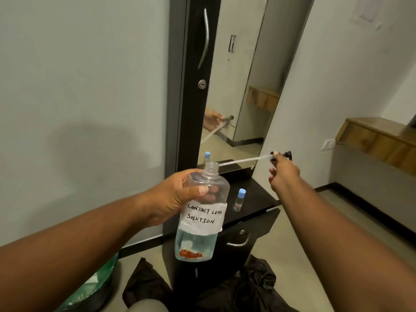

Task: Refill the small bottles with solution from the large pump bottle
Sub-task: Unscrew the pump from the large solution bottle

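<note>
Left hand [177,194] grips open large bottle [200,212]; right hand [282,174] pinches removed pump head [281,155], tube tip beside neck.

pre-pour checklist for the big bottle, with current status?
1. Pump out of large bottle: ok, right hand holds the pump head, its tube clear of the neck.
2. Neck open: ok.
3. Bottle secure: ok, left hand grips it upright near the shoulder.
4. Solution left: ok, blue liquid fills the bottom part.
5. Small bottle uncapped: not ok, blue cap on; it stands on the black cabinet.
6. Second small bottle behind the neck: cap on, not ok.
</note>
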